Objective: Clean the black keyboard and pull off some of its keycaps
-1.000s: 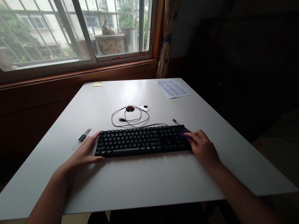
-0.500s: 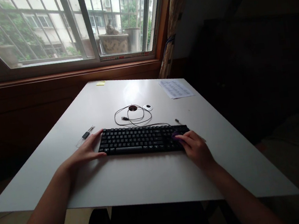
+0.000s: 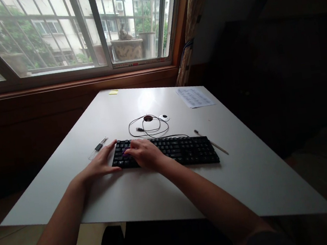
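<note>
A black keyboard (image 3: 191, 149) lies flat on the white table (image 3: 149, 196), long side toward me. At its left end, my left hand (image 3: 100, 163) grips it, thumb at the near corner and fingers at the far one. Over the left part of the keys, my right hand (image 3: 147, 153) is closed on a small purple cloth (image 3: 124, 153) and touches the keys. Most of the cloth is hidden by the fingers. Just left of the keyboard rests a small black tool with wire loops (image 3: 98, 147).
Behind the keyboard lies its coiled cable with a USB plug (image 3: 140, 129), near a round table hole (image 3: 148, 119) and its white cover (image 3: 164, 118). A thin stick with a dark tip (image 3: 219, 147) is at the right. Printed paper (image 3: 195, 96) and yellow notes (image 3: 113, 92) lie farther back.
My right hand has moved left with the purple cloth, from the number pad to the left-hand keys. My left hand still holds the keyboard's left end. The view has shifted slightly.
</note>
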Action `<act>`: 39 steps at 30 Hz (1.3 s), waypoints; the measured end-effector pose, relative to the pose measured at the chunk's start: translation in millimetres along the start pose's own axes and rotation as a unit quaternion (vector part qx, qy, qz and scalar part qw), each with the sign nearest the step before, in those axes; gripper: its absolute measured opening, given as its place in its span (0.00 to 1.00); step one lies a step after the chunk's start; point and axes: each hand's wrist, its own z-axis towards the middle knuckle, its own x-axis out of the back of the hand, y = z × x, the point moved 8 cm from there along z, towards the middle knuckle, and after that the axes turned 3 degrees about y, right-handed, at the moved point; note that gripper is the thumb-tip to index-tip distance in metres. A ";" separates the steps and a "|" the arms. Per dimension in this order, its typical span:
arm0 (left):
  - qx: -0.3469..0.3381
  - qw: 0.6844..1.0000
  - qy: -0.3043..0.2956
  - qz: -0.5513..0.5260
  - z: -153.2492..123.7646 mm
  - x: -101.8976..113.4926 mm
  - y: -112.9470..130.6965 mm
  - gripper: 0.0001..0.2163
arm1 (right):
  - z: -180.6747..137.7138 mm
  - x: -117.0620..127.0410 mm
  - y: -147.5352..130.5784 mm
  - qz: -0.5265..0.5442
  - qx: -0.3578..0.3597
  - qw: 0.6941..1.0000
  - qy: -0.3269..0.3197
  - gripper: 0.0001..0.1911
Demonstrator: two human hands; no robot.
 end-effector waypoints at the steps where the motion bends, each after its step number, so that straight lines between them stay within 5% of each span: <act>1: -0.002 1.000 -0.002 0.003 0.4 0.3 -0.4 0.53 | 8.5 -7.4 -5.9 -0.006 0.012 1.000 -0.017 0.14; 11: -0.012 0.995 -0.092 0.030 14.4 4.2 -10.2 0.57 | 22.2 -32.6 -7.6 0.013 0.000 0.996 -0.088 0.14; 17: -0.010 0.996 -0.088 0.025 16.1 4.0 -10.1 0.56 | 18.9 -32.3 -8.1 0.006 -0.010 0.995 -0.095 0.14; 24: -0.006 0.995 -0.098 0.026 16.7 1.2 -14.7 0.56 | -8.3 -5.8 1.8 -0.017 -0.015 0.995 -0.098 0.15; 39: -0.013 0.996 -0.091 -0.003 16.0 3.3 -9.4 0.54 | -131.7 73.4 68.3 -0.085 -0.111 0.984 -0.110 0.17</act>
